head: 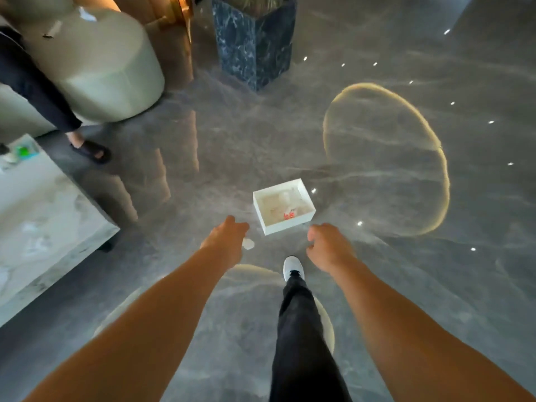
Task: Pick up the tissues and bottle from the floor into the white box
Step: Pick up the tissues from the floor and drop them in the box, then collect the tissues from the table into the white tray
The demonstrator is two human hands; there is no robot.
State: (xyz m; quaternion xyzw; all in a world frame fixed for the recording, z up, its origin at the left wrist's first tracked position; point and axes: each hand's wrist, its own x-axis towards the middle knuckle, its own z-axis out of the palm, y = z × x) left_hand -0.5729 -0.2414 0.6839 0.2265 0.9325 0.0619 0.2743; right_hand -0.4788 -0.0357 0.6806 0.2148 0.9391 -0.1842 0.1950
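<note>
The white box [283,224] stands open on the grey floor just ahead of me. Inside it lie crumpled tissues [272,206] and a clear bottle with a red label [288,213]. My left hand [227,242] hangs to the left of the box's near corner, fingers curled down, with a small white tissue [248,244] showing at its fingertips. My right hand [327,246] hovers just right of the box's near edge, loosely curled with thumb and fingers apart and nothing in it.
My white shoe [293,267] and dark trouser leg stand below the box. A marble-topped table [43,227] is at the left, and a pale round pouf [101,68] with another person's sandalled foot [91,150] at the far left. A dark marble planter [255,44] stands behind.
</note>
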